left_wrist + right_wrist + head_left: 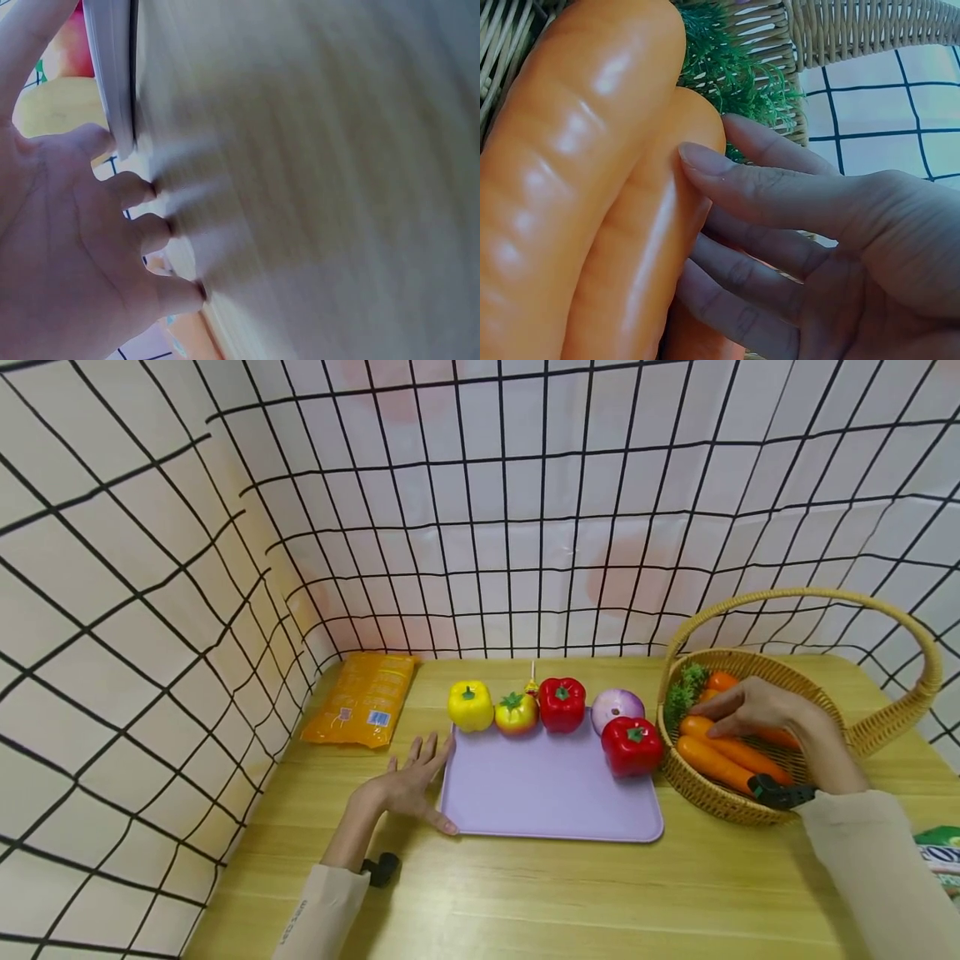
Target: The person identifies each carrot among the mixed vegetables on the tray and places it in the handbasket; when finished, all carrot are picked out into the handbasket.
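Observation:
Inside the wicker basket (757, 810), my right hand (768, 706) holds the end of a carrot (641, 247). Its thumb lies on the top of that carrot, while the other fingers curl along the far side. A second carrot (570, 150) lies alongside, and green leafy tops (739, 67) show behind. My left hand (408, 785) spreads its fingers at the left edge of the lilac tray (551, 793), thumb at the near corner. In the left wrist view its fingertips (184, 295) touch the wooden table.
Along the tray's far side stand a yellow pepper (471, 707), a tomato (516, 714), a red pepper (562, 705) and an onion (617, 708). Another red pepper (632, 747) sits on the tray's right. An orange packet (363, 699) lies back left. Black-lined walls (487, 527) enclose the table.

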The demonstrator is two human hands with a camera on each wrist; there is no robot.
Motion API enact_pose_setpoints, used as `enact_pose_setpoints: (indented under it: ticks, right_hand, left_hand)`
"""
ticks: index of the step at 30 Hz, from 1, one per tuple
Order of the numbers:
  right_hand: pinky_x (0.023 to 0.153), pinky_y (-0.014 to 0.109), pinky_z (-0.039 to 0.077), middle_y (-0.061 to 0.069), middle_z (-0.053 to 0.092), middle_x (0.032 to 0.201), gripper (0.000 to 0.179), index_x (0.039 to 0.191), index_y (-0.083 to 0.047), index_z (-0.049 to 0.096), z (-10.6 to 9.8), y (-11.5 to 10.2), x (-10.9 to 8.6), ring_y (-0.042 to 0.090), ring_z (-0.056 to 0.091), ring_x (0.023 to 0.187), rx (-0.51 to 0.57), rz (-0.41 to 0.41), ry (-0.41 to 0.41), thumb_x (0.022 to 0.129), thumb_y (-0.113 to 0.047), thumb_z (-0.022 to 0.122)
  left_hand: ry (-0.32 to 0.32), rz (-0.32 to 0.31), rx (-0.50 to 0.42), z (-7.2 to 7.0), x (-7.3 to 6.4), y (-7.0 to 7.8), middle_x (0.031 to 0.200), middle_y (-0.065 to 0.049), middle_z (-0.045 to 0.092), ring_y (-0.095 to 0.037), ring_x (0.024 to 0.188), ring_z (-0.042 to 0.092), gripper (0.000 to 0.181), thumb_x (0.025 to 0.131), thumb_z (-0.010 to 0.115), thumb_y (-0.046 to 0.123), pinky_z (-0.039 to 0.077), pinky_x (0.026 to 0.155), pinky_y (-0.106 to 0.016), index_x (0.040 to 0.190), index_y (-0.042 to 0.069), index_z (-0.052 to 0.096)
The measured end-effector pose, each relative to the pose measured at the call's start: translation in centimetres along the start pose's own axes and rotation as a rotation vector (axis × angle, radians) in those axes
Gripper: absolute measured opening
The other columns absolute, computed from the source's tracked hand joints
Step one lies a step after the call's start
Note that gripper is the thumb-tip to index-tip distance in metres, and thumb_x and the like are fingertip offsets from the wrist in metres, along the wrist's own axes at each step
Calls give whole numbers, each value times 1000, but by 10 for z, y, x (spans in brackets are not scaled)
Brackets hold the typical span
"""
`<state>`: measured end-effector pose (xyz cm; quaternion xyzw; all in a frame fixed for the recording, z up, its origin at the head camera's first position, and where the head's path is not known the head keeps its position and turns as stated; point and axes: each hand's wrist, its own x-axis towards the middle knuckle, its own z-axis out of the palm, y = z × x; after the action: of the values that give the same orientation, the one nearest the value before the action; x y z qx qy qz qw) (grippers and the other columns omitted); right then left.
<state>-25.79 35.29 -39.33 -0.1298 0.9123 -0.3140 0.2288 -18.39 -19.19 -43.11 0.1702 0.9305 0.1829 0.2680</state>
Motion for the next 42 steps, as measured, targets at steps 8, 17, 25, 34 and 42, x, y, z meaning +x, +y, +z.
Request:
enact_pose_setpoints:
  ticks: [8,17,25,34,42]
  right_hand:
    - [87,35,64,28,66,135,49,135,3,66,-3,-1,0,3,67,98,-1,39,-8,91,-17,79]
    - [80,27,63,27,68,132,51,135,4,64,-2,-1,1,2,66,87,43,47,-20,91,-15,80]
    - [77,22,58,23,71,131,46,130,-2,71,-2,1,-6,-1,62,92,-28,-30,27,90,-24,81]
    - [89,25,54,14,71,134,48,136,-8,68,-3,-21,-31,13,65,117,-187,-80,39,100,-40,67]
    - [91,42,55,20,68,136,52,139,-7,66,2,-64,-51,24,65,111,-284,-99,129,101,-42,65]
  left_hand:
    - [2,-1,-11,0,0,1,172,-19,-20,-42,159,-19,141,73,89,57,-8,122,-75,167,21,-9]
    - [1,-3,-25,0,-3,1,172,-19,-21,-42,159,-20,141,73,90,56,-9,122,-75,167,20,-9]
    - [-5,3,-28,1,-4,2,172,-19,-21,-42,159,-20,141,73,90,55,-8,122,-74,167,20,-8]
    - [-14,10,-18,2,-6,5,172,-19,-20,-42,159,-19,141,73,90,55,-7,122,-75,167,20,-9]
    - [41,59,-147,-26,-32,-2,173,-23,-1,-44,161,3,105,93,77,42,11,127,-67,167,7,11]
